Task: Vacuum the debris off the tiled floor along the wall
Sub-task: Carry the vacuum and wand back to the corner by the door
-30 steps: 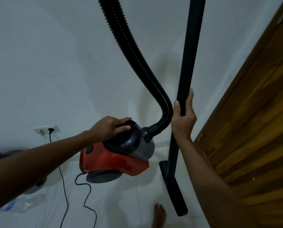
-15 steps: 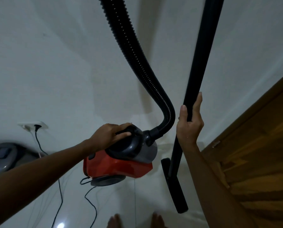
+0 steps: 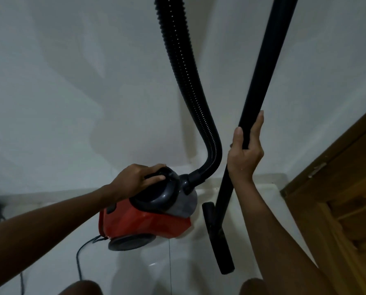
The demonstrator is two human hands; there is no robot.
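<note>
The person stands facing the wall (image 3: 71,103), the red vacuum canister (image 3: 143,222) on the tiled floor (image 3: 177,262) just in front of it. The left hand (image 3: 139,177) is curled over the canister's black top handle. To the right of the canister, the right hand (image 3: 244,154) is wrapped round the wand (image 3: 260,81), whose long axis slants down to the floor nozzle (image 3: 217,237). That nozzle lies lengthwise away from the wall, so it likely needs turning along the base. No debris is discernible.

The vacuum body (image 3: 143,222) was glossy red plastic under a smooth dark-grey cap, its hose (image 3: 186,81) ribbed black plastic and its wand (image 3: 263,67) smooth matt black. At four o'clock the door (image 3: 348,209) showed grained brown wood; the floor tiles (image 3: 177,269) were glossy white, the wall (image 3: 71,81) matt.
</note>
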